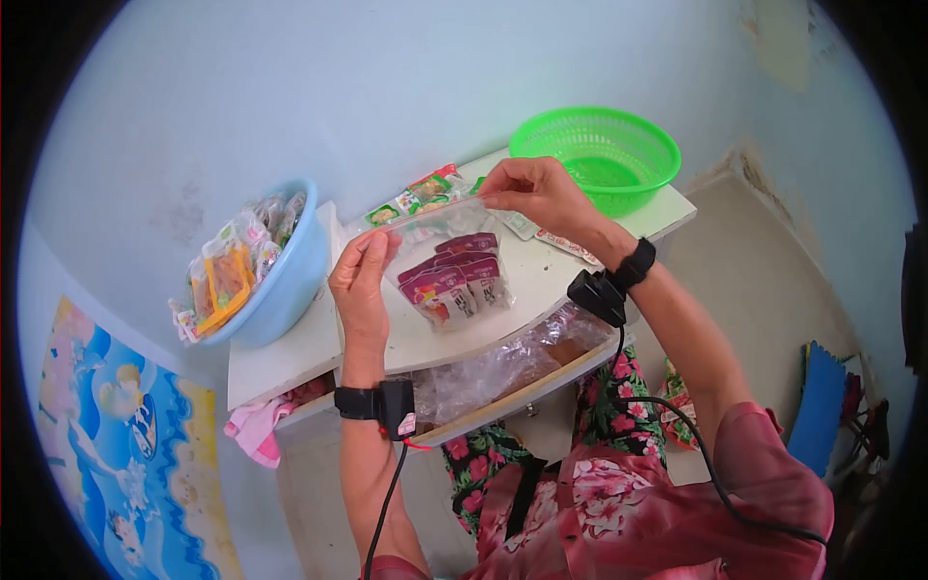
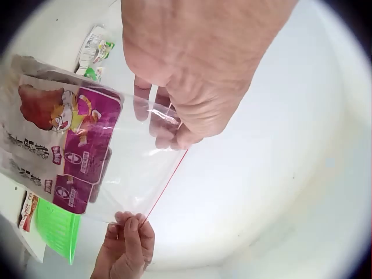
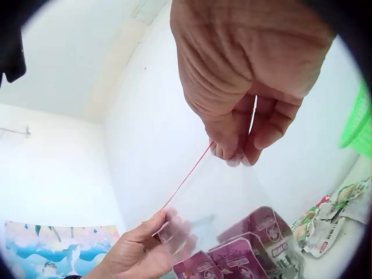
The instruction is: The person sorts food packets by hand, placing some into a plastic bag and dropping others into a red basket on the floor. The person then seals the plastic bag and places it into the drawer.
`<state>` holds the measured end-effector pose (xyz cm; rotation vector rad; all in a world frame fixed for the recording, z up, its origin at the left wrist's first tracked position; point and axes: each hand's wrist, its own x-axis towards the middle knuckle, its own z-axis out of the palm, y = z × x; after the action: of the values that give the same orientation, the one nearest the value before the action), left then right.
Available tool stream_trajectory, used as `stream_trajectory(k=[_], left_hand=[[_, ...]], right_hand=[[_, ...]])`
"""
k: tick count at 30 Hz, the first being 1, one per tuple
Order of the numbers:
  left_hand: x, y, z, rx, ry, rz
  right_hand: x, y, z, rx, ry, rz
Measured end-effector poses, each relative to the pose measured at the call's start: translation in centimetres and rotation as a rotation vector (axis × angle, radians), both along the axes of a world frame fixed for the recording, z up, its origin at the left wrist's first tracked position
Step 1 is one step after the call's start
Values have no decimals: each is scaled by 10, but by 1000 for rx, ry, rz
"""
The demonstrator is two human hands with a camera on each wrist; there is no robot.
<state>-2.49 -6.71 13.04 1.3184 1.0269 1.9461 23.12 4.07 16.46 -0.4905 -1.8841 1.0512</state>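
A clear zip bag with a red line along its top edge holds several purple-and-white packets; it hangs above the white table. My left hand pinches one top corner, and my right hand pinches the other. In the left wrist view, my left hand is close up and my right hand is at the far corner, with the packets low in the bag. The right wrist view shows the red line stretched straight between my right hand and my left hand.
A blue basin full of packaged snacks stands at the left of the table. A green basket sits at the back right, beside loose snack packs. Below the tabletop, an open drawer holds clear plastic; a pink cloth hangs left.
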Motion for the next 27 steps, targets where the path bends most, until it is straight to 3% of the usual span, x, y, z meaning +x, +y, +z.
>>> stream_trajectory(k=[17,20,23,27], left_hand=[[-10,-3,-4,-114,59,-74],[-5,-4,1,-102,66,-78],[-5,-2,2,-111,69,-75],[-6,-2,3,-130,146,-39]], right_hand=[[2,10,-6,-50,21,15],[8,4,11,80,-237,-49],[13,12,11,29,-362,-9],[10,12,2,-61,-182,3]])
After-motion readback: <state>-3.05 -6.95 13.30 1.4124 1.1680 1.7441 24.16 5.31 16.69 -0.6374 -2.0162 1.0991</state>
